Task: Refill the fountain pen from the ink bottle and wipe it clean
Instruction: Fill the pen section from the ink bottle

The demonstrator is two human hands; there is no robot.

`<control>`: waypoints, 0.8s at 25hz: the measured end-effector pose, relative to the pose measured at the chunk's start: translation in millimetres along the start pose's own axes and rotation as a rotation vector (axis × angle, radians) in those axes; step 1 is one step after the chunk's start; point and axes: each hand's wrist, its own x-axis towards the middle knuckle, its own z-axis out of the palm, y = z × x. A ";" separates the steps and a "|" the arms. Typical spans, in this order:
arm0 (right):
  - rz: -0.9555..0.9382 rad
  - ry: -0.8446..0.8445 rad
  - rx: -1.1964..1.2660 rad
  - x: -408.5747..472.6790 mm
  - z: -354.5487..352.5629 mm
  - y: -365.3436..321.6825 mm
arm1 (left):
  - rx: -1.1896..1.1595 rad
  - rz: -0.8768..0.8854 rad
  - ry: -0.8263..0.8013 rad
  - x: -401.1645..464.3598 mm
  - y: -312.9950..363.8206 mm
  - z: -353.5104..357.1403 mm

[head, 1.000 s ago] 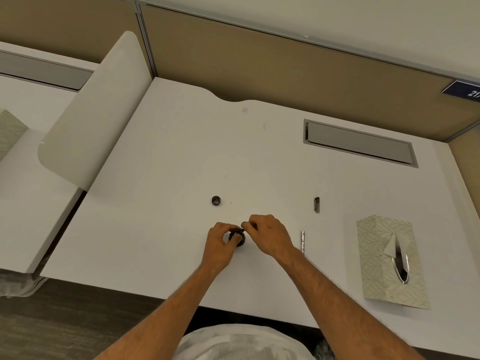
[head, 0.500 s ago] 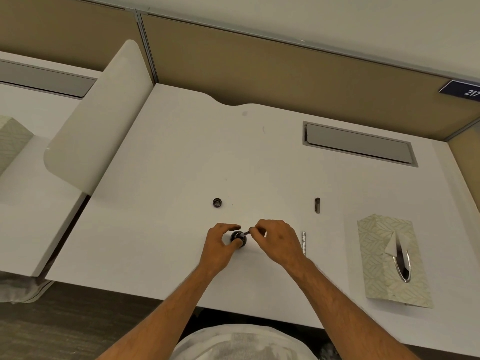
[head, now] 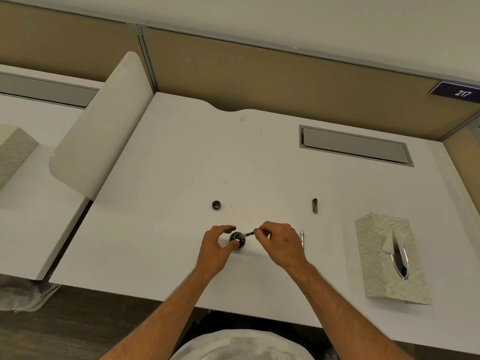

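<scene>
**Pen tip now lowered into the open ink bottle**

Left to right on the white desk (head: 181,152): the bottle cap (head: 216,205) lies far of the hands. The left hand (head: 217,246) has its fingers curled around the ink bottle (head: 237,240), steadying it. A moment ago the right hand (head: 280,244) hid the pen section (head: 246,234); it has since drawn back rightward, fingers pinched on the section's end, with its tip slanting into the bottle mouth. Filling seems underway. The pen barrel (head: 302,239), pen cap (head: 315,206) and tissue box (head: 389,258) lie right, untouched; wiping remains.
</scene>
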 end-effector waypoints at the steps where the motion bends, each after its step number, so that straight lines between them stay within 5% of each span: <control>1: 0.046 0.010 0.061 -1.4 -1.0 0.1 | -0.001 0.001 0.004 -1.3 0.6 -0.3; 8: 0.418 -0.002 0.600 -14.4 -17.1 13.6 | -0.021 -0.025 0.038 -12.6 9.3 1.3; 20: 0.591 -0.112 1.216 -41.2 -58.3 52.5 | -0.371 -0.139 -0.001 -43.3 92.1 39.6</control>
